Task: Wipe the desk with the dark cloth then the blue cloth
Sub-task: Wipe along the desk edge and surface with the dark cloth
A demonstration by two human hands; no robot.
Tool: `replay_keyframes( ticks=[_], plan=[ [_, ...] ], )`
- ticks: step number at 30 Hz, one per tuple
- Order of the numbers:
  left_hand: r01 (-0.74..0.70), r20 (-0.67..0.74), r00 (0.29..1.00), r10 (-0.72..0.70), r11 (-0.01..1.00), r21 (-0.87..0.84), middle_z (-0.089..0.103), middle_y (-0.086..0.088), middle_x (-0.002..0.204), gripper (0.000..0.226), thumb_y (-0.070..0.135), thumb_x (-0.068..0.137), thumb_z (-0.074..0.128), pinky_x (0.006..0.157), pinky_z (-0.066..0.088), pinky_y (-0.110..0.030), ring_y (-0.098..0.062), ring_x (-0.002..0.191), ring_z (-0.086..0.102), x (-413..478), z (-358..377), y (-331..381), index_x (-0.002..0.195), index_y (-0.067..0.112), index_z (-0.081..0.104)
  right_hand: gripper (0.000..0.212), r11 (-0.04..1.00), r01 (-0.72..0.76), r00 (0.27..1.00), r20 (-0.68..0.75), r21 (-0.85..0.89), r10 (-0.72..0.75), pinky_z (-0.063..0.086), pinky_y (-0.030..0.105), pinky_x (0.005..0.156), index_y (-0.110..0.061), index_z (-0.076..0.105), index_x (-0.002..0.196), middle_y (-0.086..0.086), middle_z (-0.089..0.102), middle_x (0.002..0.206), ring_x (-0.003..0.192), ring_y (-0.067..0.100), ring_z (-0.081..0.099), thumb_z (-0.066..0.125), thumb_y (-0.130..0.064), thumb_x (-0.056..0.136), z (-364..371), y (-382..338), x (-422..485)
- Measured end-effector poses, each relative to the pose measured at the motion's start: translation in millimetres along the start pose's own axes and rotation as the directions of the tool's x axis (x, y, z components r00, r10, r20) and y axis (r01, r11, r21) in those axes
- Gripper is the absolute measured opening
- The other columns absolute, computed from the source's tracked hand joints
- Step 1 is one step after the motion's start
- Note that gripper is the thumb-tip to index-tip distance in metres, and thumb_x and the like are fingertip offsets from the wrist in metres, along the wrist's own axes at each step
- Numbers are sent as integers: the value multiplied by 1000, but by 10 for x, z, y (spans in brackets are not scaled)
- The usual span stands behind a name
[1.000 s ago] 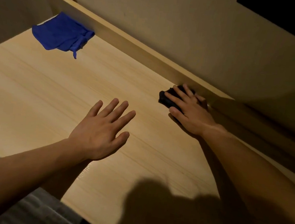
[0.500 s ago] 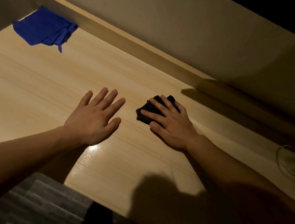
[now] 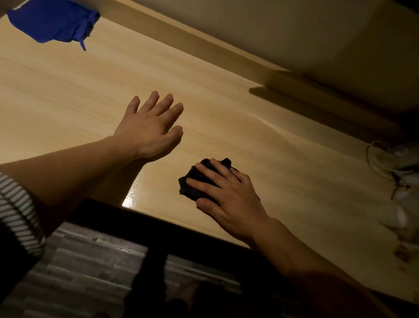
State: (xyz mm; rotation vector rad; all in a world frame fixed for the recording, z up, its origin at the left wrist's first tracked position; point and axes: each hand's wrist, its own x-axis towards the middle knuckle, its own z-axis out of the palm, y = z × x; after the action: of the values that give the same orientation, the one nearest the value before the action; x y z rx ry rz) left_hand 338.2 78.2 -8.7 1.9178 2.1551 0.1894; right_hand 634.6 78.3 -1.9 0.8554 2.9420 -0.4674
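Observation:
The light wooden desk point(image 3: 57, 89) fills most of the head view. My right hand point(image 3: 227, 201) presses down on the bunched dark cloth point(image 3: 196, 183) near the desk's front edge, fingers spread over it. Flat on the desk, a little left and further back, rests my left hand point(image 3: 150, 128), palm down, fingers apart, holding nothing. The blue cloth point(image 3: 53, 23) lies crumpled in the far left corner against the raised back rail.
A raised wooden rail point(image 3: 188, 43) runs along the desk's back below the wall. White cables and small pale objects point(image 3: 394, 175) clutter the dim right end. The desk's dark front edge point(image 3: 172, 224) runs just behind my right wrist, grey floor below.
My right hand has dragged the dark cloth from the back rail toward the front edge. The left hand stays flat on the desk. The view has tilted down.

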Motion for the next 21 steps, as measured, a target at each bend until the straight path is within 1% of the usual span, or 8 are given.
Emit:
replay_keyframes(
  ticks=[3, 5, 8, 11, 13, 15, 19, 21],
  plan=[
    [-62, -42, 997, 59, 994, -86, 8, -1, 180, 75, 67, 102, 20, 130, 2, -59, -23, 166, 2, -95, -61, 30, 169, 35, 18, 48, 1000, -8, 1000, -20, 16, 8, 22, 39, 106, -50, 40, 153, -20, 25, 168, 158, 10, 10, 34, -60, 106, 78, -224, -163],
    [-119, -61, 992, 114, 990, -78, 8, -2, 180, 74, 66, 102, 20, 130, 3, -56, -23, 165, 3, -158, -61, 89, 169, 34, 18, 46, 998, -11, 999, -49, 54, 14, 26, 37, 98, -45, 47, 150, -19, 32, 166, 157, 11, 18, 37, -55, 106, 120, -379, -264],
    [-161, -55, 986, 156, 984, -83, 7, -2, 180, 74, 66, 102, 18, 130, 3, -55, -24, 165, 2, -233, -28, 256, 169, 36, 17, 40, 986, -42, 993, -106, 158, 59, 30, 37, 94, -38, 60, 142, -17, 46, 158, 152, 12, 30, 46, -47, 106, 175, -612, -410],
    [-148, -50, 988, 143, 982, -118, 6, -2, 180, 74, 65, 101, 17, 131, 3, -56, -25, 166, 1, -207, 3, 439, 169, 36, 17, 31, 946, -91, 988, -89, 311, 124, 30, 38, 97, -34, 69, 134, -18, 55, 151, 147, 11, 36, 57, -37, 105, 184, -774, -506],
    [-119, -39, 993, 115, 985, -124, 5, -2, 180, 73, 65, 102, 17, 130, 2, -58, -26, 166, -1, -178, 57, 507, 169, 36, 16, 30, 890, -118, 985, -60, 441, 161, 29, 38, 102, -33, 69, 132, -20, 56, 148, 144, 7, 38, 57, -35, 105, 162, -816, -551],
    [-90, -22, 996, 88, 991, -97, 2, -3, 180, 73, 66, 103, 15, 130, -1, -59, -27, 165, -3, -178, 158, 534, 170, 37, 12, 31, 837, -131, 977, -73, 531, 200, 30, 41, 106, -32, 69, 132, -22, 56, 146, 141, 5, 41, 56, -34, 104, 85, -796, -550],
    [-64, -20, 998, 63, 998, -24, -4, -1, 180, 76, 74, 101, 6, 130, -6, -58, -27, 165, -10, -188, 308, 535, 169, 41, 3, 32, 842, -131, 933, -222, 523, 283, 36, 53, 111, -30, 69, 132, -13, 60, 145, 137, 13, 47, 55, -29, 103, -203, -496, -301],
    [-66, -12, 998, 66, 998, -7, -6, -1, 180, 76, 75, 101, 2, 130, -6, -58, -27, 165, -12, -160, 307, 536, 169, 42, -1, 32, 857, -177, 904, -265, 484, 336, 34, 52, 110, -31, 67, 134, -12, 59, 146, 137, 14, 45, 53, -28, 106, -364, -213, -84]
  ],
)
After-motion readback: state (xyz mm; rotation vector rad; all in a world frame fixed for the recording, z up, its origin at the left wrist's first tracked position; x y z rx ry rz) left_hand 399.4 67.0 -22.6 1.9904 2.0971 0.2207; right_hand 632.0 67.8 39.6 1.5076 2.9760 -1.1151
